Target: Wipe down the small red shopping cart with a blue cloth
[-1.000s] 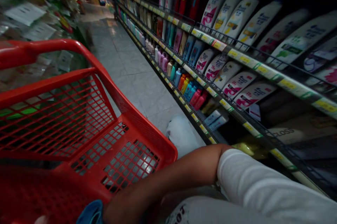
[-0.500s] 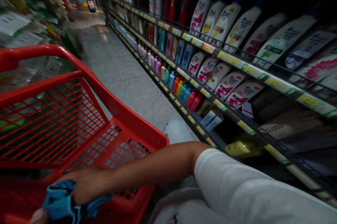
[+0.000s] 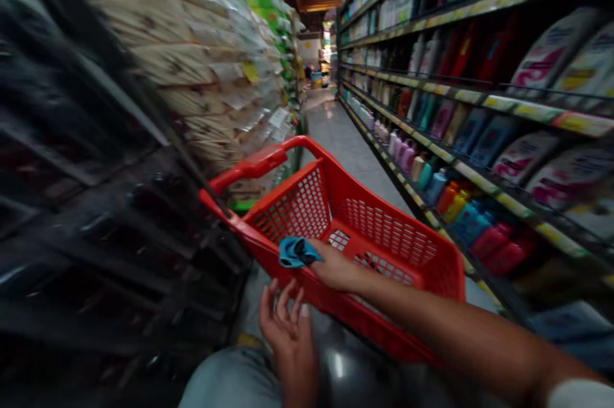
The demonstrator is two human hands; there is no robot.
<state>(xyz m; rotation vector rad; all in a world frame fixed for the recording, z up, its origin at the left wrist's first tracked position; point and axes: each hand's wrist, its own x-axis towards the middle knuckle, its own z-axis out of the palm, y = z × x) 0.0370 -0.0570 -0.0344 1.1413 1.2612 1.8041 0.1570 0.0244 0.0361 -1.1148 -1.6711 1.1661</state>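
Note:
My right hand (image 3: 332, 263) grips a crumpled blue cloth (image 3: 296, 251), with dark patches in its folds. It holds the cloth at the near rim of a red plastic shopping basket cart (image 3: 391, 219) with lattice walls. Just below the cloth is my left hand (image 3: 288, 325), palm up, fingers spread and slightly curled, holding nothing. The cart's red handle (image 3: 254, 165) lies to the far left, apart from both hands. Most of the basket floor is visible through the opening; my right forearm crosses over part of it.
Shelves of shampoo bottles (image 3: 508, 248) run close along the right. Wrapped stacked packs (image 3: 192, 62) and a dark, blurred rack (image 3: 119, 248) line the left. A tiled aisle floor (image 3: 330, 130) stretches ahead between them. My knee (image 3: 233, 379) shows at the bottom.
The view has swung left and up, so the whole cart now shows. The cloth has come to the cart's near rim, still in my right hand. My left hand has come fully into view, open.

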